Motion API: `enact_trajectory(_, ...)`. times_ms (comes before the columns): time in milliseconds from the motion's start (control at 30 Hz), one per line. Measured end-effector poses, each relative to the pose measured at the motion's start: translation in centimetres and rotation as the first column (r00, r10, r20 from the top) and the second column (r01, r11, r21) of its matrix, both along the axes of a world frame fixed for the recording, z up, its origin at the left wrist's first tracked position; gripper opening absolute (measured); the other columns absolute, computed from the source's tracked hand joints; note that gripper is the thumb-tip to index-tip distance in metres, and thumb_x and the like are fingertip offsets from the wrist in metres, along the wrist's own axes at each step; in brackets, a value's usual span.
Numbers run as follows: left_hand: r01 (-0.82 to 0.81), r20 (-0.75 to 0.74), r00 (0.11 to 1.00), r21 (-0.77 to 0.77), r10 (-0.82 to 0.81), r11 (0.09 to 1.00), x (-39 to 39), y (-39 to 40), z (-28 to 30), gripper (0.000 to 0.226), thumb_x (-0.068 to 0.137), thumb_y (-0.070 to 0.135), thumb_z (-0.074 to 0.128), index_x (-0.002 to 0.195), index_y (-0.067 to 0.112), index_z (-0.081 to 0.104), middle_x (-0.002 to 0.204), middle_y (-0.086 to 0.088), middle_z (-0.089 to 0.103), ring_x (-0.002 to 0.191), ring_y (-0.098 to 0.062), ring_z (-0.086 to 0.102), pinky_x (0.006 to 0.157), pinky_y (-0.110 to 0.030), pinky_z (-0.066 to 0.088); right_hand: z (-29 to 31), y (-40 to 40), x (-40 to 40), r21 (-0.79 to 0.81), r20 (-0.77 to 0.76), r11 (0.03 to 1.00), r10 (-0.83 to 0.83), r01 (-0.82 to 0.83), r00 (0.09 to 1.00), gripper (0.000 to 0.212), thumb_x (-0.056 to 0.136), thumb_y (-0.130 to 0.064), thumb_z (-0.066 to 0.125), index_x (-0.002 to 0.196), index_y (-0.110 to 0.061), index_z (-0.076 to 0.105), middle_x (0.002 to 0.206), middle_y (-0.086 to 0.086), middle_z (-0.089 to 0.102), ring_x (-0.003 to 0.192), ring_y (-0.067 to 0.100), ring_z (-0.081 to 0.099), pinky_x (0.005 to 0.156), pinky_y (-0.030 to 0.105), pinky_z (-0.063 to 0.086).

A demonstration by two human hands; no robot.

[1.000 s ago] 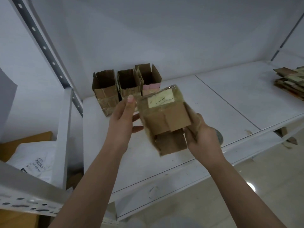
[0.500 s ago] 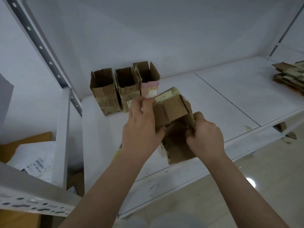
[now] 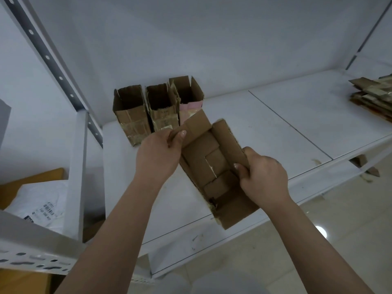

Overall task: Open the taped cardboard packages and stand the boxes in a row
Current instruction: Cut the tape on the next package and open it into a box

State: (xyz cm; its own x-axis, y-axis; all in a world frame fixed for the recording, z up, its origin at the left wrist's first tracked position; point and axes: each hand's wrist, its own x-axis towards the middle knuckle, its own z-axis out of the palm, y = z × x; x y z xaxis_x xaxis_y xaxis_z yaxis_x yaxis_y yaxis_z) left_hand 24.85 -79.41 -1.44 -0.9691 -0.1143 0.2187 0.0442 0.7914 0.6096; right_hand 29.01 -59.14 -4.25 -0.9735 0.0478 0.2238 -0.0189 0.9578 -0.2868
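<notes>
1. The cardboard box (image 3: pixel 214 166) is held above the front part of the white shelf (image 3: pixel 286 124), its open side turned up toward the camera so the brown inside panels show.
2. Its long axis runs on a diagonal, from the far-left end near the standing boxes to the near-right end, which hangs over the shelf's front edge.
3. The left hand (image 3: pixel 158 154) pinches the far-left flap (image 3: pixel 196 126) between thumb and curled fingers, and the flap is folded outward.
4. The right hand (image 3: pixel 262 175) grips the right-hand side wall of the box, fingers curled over its edge, thumb on the inside.
5. Just behind the held box, three opened boxes stand upright in a row at the back-left of the shelf, tops open: the left box (image 3: pixel 129 112), the middle box (image 3: pixel 162 107) touching it, and the pink-fronted box (image 3: pixel 188 96) set slightly further back.
6. A stack of flattened cardboard (image 3: pixel 373 93) lies at the far right of the shelf, well apart from the row.
7. To the left, a perforated metal upright (image 3: pixel 48 58) rises; below it a white plastic mailer (image 3: pixel 40 205) lies on a brown surface.
</notes>
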Motion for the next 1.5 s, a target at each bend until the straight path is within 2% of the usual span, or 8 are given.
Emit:
enact_trajectory(133,0.044,0.049,0.997,0.176,-0.054,0.983,-0.1,0.0,-0.9,0.041,0.097,0.046,0.051,0.116,0.012,0.06,0.101,0.001,0.061,0.093,-0.014,0.056,0.076,-0.028,0.043,-0.6,-0.2,0.0,-0.028,-0.035,0.999,0.033,-0.034,0.999,0.02,0.093,-0.029,0.062,0.097,-0.01,0.058,0.055,-0.012,0.024,0.05,0.014,0.031,0.048,0.023,0.021)
enact_trajectory(267,0.035,0.106,0.991,0.377,-0.08,0.926,0.8,0.0,-2.1,0.086,0.073,0.074,0.05,0.138,0.018,0.043,0.128,0.007,0.051,0.108,-0.01,0.054,0.084,-0.029,0.046,-1.4,0.5,-0.5,-0.051,0.017,0.999,0.008,-0.007,1.0,0.019,0.095,-0.033,0.057,0.094,-0.016,0.048,0.062,-0.01,0.034,0.066,0.017,0.043,0.05,0.023,0.027)
enact_trajectory(433,0.07,0.373,0.921,0.124,-0.111,0.99,2.3,0.4,-3.8,0.091,0.062,0.09,0.041,0.122,0.022,0.048,0.104,0.009,0.06,0.097,-0.013,0.059,0.085,-0.034,0.049,-2.4,0.5,-0.9,-0.125,0.101,0.991,-0.034,0.046,0.994,0.022,0.095,-0.033,0.056,0.104,-0.012,0.056,0.087,0.001,0.058,0.087,0.025,0.062,0.071,0.031,0.048)
enact_trajectory(533,0.169,0.476,0.873,-0.084,-0.109,0.982,2.5,1.0,-5.5,0.059,0.079,0.08,0.048,0.103,0.026,0.052,0.092,0.01,0.06,0.093,-0.015,0.06,0.089,-0.038,0.05,-2.9,0.6,-1.1,-0.164,0.143,0.984,-0.038,0.061,0.989,0.025,0.094,-0.034,0.057,0.105,-0.012,0.058,0.091,0.002,0.062,0.09,0.026,0.063,0.073,0.032,0.05)
enact_trajectory(700,0.124,0.392,0.917,-0.109,-0.072,0.986,1.6,1.1,-6.5,0.035,0.093,0.046,0.051,0.069,0.021,0.051,0.074,0.003,0.059,0.079,-0.02,0.062,0.073,-0.033,0.051,-3.4,0.8,-1.3,-0.276,0.258,0.954,-0.046,0.119,0.965,0.042,0.09,-0.052,0.059,0.106,-0.014,0.059,0.095,0.002,0.065,0.091,0.023,0.063,0.079,0.039,0.055)
enact_trajectory(967,0.151,0.339,0.938,-0.22,-0.07,0.964,0.3,1.4,-6.8,0.037,0.095,0.043,0.046,0.072,0.016,0.054,0.077,-0.002,0.059,0.077,-0.022,0.059,0.067,-0.031,0.048,-2.5,0.4,-0.2,-0.162,0.276,0.979,-0.073,0.121,0.958,0.041,0.089,-0.058,0.056,0.098,-0.018,0.057,0.082,-0.003,0.062,0.085,0.021,0.064,0.07,0.033,0.052)
enact_trajectory(1367,0.135,0.278,0.956,-0.124,-0.096,0.983,-1.7,1.7,-6.7,0.045,0.098,0.042,0.044,0.062,0.016,0.047,0.065,-0.002,0.054,0.065,-0.019,0.055,0.057,-0.029,0.041,-3.7,0.5,-2.1,-0.161,0.2,0.983,-0.051,0.084,0.979,0.013,0.092,-0.021,0.054,0.088,-0.008,0.055,0.078,0.009,0.062,0.073,0.029,0.065,0.062,0.039,0.055)
enact_trajectory(1500,0.102,0.194,0.977,-0.085,-0.084,0.991,-4.8,2.9,-4.9,0.054,0.099,0.052,0.034,0.067,0.016,0.059,0.067,-0.001,0.065,0.068,-0.019,0.063,0.066,-0.033,0.053,-1.9,2.6,-5.8,-0.235,0.064,0.97,-0.044,0.057,0.997,0.017,0.088,-0.015,0.055,0.076,-0.006,0.048,0.068,0.014,0.061,0.063,0.033,0.064,0.06,0.04,0.053)
